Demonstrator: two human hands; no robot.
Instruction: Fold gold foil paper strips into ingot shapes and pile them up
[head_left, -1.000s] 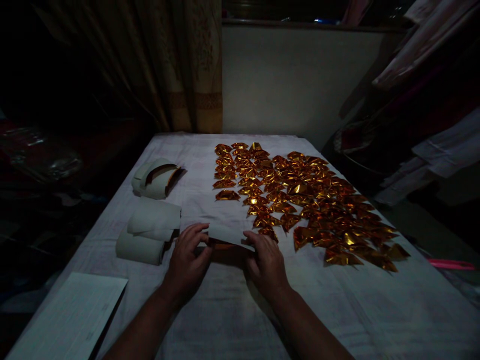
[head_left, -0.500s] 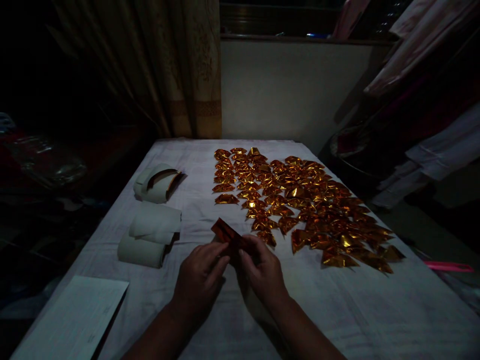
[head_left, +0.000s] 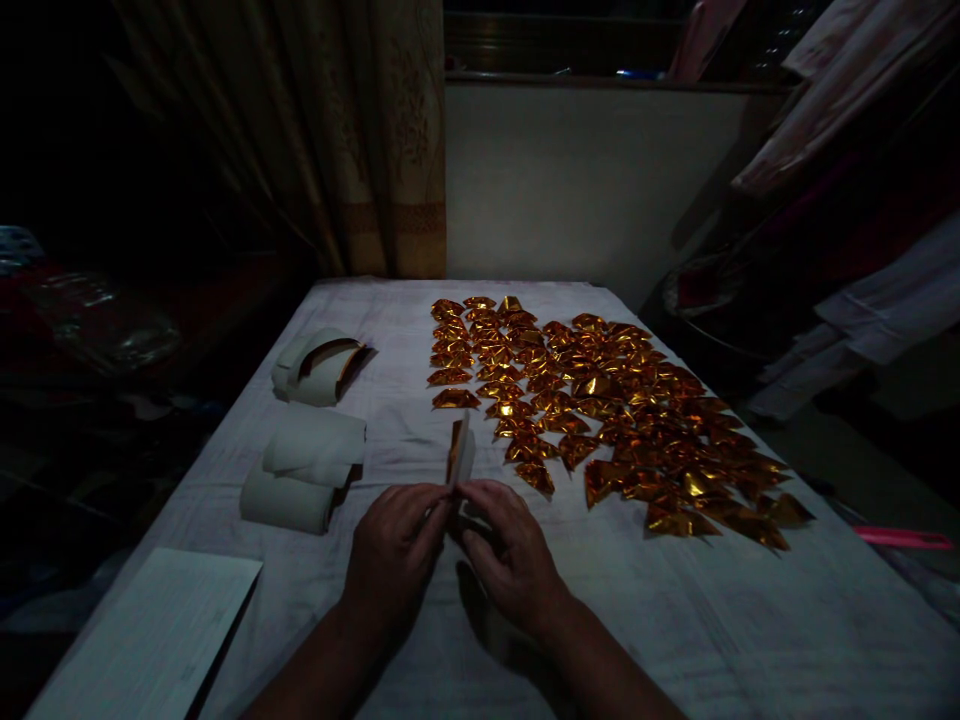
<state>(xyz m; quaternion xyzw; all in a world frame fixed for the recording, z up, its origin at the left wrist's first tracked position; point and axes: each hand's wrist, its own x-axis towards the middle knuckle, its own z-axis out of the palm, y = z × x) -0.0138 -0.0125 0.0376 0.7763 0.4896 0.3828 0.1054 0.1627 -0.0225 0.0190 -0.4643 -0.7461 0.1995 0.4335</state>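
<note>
A small piece of gold foil paper [head_left: 461, 450], with a pale back and a shiny gold face, stands on edge between my hands. My left hand [head_left: 397, 540] pinches its near end between thumb and fingers. From the other side, my right hand [head_left: 510, 545] closes its fingertips on the same end, its thumb bent beneath. Just beyond my right hand lie many folded gold foil pieces [head_left: 540, 385], set in rough rows that crowd together toward the right.
Curled pale sheets [head_left: 289, 495] and another curled stack [head_left: 315, 370] rest on the left of the cloth-covered table [head_left: 390, 320]. A flat white booklet or sheet [head_left: 157, 630] lies at the near left. Clothes [head_left: 870, 300] hang at the right, a curtain [head_left: 405, 150] behind.
The foil paper has turned from lying slanted with its dark face up to standing on edge, its pale back showing. My hands have drawn closer together around it.
</note>
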